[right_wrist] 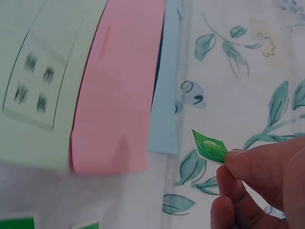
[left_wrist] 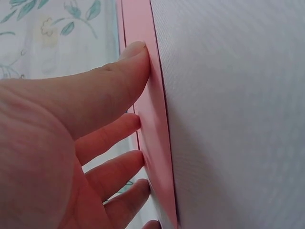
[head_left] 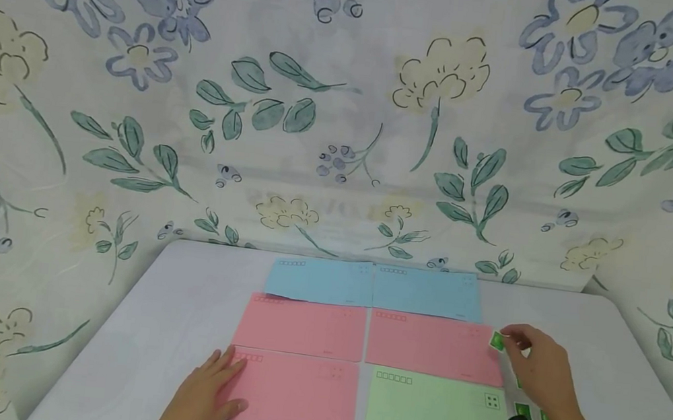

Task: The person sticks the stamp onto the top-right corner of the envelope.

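Note:
My right hand (head_left: 540, 371) pinches a green stamp (head_left: 497, 341) with a white border between thumb and finger, at the right edge of the middle-row pink envelope (head_left: 435, 347). In the right wrist view the stamp (right_wrist: 211, 149) is tilted, held by one corner. Spread out, my left hand (head_left: 203, 392) rests on the left edge of the front pink envelope (head_left: 294, 395), thumb and fingertips touching the paper. A light green envelope (head_left: 435, 415) lies in front on the right, with a small printed square of dots at its upper right.
More green stamps (head_left: 523, 412) lie on the white table (head_left: 136, 326) near my right wrist, partly hidden. Another pink envelope (head_left: 303, 328) sits in the left middle. Two blue envelopes (head_left: 320, 283) line the back, before a floral cloth (head_left: 347, 103).

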Demonstrator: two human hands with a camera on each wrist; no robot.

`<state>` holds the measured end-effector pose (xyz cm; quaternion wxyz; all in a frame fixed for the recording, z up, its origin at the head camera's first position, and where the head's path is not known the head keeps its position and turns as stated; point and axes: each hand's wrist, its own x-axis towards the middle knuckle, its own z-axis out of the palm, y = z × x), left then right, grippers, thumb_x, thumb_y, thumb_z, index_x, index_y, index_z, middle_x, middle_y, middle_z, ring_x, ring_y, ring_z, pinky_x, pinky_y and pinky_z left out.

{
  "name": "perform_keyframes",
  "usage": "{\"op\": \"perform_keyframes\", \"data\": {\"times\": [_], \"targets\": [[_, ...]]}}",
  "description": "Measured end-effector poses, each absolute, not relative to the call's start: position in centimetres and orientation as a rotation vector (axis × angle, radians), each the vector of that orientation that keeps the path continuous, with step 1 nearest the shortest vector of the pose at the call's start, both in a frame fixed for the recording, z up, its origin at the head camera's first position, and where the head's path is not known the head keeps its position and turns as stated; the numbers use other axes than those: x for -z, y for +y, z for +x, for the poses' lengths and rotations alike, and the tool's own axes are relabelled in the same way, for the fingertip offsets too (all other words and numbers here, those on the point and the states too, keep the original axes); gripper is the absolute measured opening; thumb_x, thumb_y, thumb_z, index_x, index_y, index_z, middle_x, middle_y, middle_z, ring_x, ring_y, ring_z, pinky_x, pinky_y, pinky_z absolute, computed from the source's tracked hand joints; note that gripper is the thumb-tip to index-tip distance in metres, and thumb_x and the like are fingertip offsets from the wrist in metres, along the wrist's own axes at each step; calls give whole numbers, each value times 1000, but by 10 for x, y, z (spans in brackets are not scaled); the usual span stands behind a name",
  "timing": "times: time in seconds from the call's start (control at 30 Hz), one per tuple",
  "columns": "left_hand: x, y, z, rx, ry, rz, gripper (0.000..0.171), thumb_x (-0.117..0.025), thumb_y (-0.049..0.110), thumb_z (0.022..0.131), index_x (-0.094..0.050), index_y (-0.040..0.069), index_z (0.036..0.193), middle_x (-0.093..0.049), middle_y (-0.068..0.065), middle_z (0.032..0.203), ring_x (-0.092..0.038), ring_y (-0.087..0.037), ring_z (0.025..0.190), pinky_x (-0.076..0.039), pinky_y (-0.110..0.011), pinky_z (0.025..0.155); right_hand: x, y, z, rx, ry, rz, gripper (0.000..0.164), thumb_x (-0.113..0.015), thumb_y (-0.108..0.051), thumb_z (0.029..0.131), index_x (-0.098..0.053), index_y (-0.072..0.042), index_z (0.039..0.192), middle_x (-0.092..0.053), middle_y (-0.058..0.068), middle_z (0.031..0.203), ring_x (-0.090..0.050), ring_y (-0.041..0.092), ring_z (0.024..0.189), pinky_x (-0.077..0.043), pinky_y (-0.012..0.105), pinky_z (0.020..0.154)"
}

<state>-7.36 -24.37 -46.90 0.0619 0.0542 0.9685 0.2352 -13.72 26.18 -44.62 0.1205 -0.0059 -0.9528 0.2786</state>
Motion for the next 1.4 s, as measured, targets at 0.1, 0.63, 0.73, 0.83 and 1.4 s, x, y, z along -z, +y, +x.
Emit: {"op": "perform_keyframes", "data": {"times": [0.1, 0.63, 0.73, 0.83, 1.4], "targets": [[468, -243, -73, -704, 2934, 164, 66, -82, 25, 81, -59, -1, 137, -42, -27, 152, -34, -52, 140, -30, -70, 109, 446, 256, -135, -839, -2762, -37, 18, -63, -10, 96, -69, 3, 108, -68, 12, 90, -53, 22, 73, -41, 28, 54], [465, -240, -74, -710, 2906, 127, 65, -81, 24, 82, -58, -1, 138, -40, -27, 153, -31, -52, 142, -27, -69, 111, 444, 233, -127, -967, -2625, 61, 13, -69, -11, 95, -72, -4, 105, -69, 0, 85, -61, 17, 77, -45, 24, 58], [465, -239, -75, -704, 2906, 126, 66, -81, 25, 82, -58, -1, 138, -40, -27, 153, -31, -51, 142, -27, -69, 111, 445, 228, -126, -993, -2593, 87, 12, -69, -10, 94, -73, -4, 104, -69, -1, 84, -61, 15, 76, -45, 24, 58], [466, -240, -74, -708, 2912, 137, 65, -81, 25, 82, -58, -1, 138, -40, -27, 153, -31, -52, 141, -27, -69, 111, 446, 223, -126, -1034, -2568, 104, 11, -69, -9, 94, -73, -4, 103, -69, -1, 84, -60, 12, 75, -44, 24, 57], [468, -243, -74, -748, 2923, 159, 65, -81, 24, 82, -59, -1, 138, -42, -27, 152, -33, -52, 141, -27, -69, 111, 443, 189, -126, -1147, -2586, 89, 10, -68, -8, 95, -73, -6, 103, -68, -1, 86, -59, 14, 82, -46, 25, 64]]}}
